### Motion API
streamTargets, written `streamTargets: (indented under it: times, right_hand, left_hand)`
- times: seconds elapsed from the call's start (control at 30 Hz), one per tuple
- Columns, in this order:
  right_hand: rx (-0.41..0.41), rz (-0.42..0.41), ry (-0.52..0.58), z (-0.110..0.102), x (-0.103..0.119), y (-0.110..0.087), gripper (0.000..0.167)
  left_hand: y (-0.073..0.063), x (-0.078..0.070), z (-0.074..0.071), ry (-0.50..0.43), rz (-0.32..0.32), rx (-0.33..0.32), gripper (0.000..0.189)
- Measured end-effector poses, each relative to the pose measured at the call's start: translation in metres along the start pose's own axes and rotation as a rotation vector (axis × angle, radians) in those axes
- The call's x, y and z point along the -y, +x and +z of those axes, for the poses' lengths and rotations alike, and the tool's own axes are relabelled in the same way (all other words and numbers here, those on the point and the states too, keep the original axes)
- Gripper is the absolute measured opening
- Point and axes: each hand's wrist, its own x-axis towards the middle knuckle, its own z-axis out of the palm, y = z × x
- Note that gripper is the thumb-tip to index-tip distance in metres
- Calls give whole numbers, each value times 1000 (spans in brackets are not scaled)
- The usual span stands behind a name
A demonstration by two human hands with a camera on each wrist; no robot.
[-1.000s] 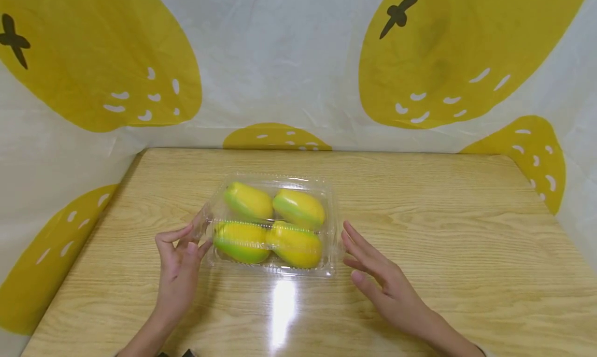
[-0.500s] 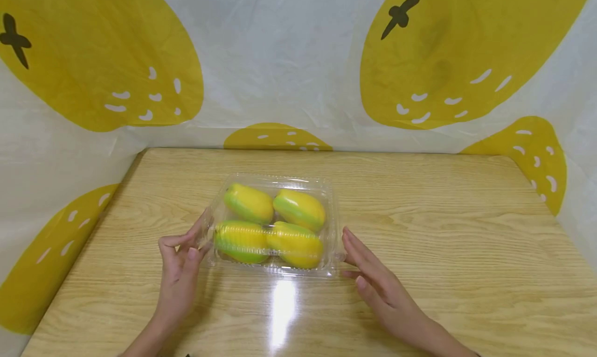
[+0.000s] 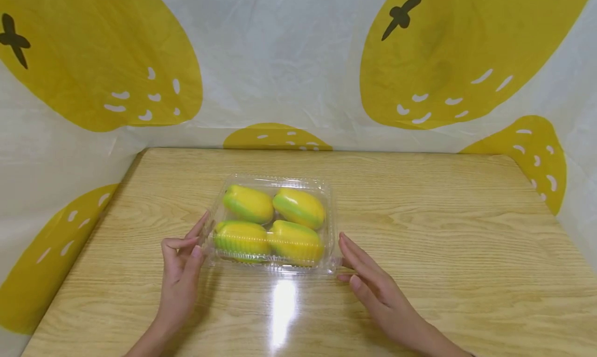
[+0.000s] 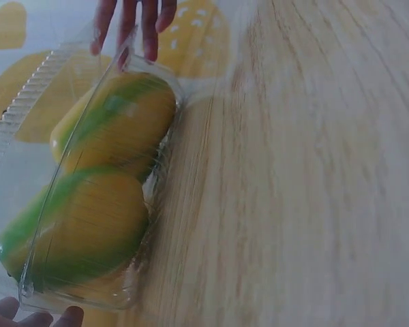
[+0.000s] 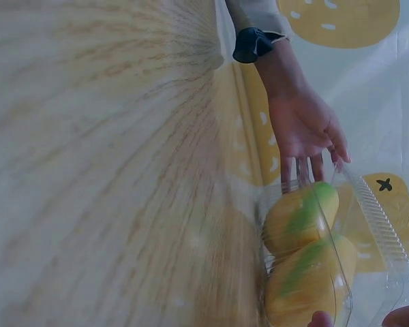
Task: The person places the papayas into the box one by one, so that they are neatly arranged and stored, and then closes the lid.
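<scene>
A clear plastic clamshell box (image 3: 275, 270) stands on the wooden table, with several yellow-green, mango-like fruits (image 3: 295, 243) in two rows. Its ribbed lid slants over the front row in the head view; both wrist views show the lid (image 5: 385, 228) raised at an angle. My left hand (image 3: 179, 269) is at the box's left side, bent fingers and thumb gripping the edge near the lid. On the other side, my right hand (image 3: 378, 284) touches the right front corner with nearly straight fingers. Some fingertips are hidden behind the plastic.
The wooden table (image 3: 443, 217) extends right of the box and in front of it. Behind and at both sides hangs a white cloth (image 3: 280, 61) printed with big yellow fruit. A dark band (image 5: 252, 44) circles the left wrist.
The lid's ribbed front edge has come down toward the near rim. My right hand has moved slightly left, to the box's corner. The left hand has shifted slightly right with the lid.
</scene>
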Motion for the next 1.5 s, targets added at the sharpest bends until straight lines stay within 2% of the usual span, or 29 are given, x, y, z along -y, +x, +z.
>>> streamTargets:
  times: [0.13,0.23,0.37,0.47,0.57,0.67,0.8,0.97,1.13,1.3,1.5]
  right_hand:
    - [-2,74,41,1,2,0,56]
    - [-22,120,-16,1,3,1,56]
    - [-48,163,-136,1,3,1,57]
    - [-58,167,-172,1,3,2,57]
    - [-81,165,-197,2,1,3,56]
    - [-118,171,-196,2,-2,6,51]
    - [-162,223,-183,1,-5,11,42]
    - [-191,271,-182,0,-8,17,34]
    - [-212,298,-123,1,-11,22,29]
    - [-208,310,-53,1,-12,26,29]
    - [-163,312,11,1,-15,26,38]
  left_hand:
    - [-3,8,-5,-48,12,19,15]
    - [-5,8,-5,-51,-3,13,16]
    - [-6,3,0,-18,-64,-39,15]
    - [-7,-2,4,13,-122,-93,19]
    - [-7,-3,7,17,-137,-125,22]
    - [-7,-2,8,24,-132,-143,21]
    - [-6,-1,8,41,-136,-166,18]
    - [-6,-1,6,59,-163,-180,17]
    - [-6,0,5,74,-194,-173,15]
    - [-5,1,2,132,-196,-154,13]
    - [-3,1,-1,150,-211,-129,12]
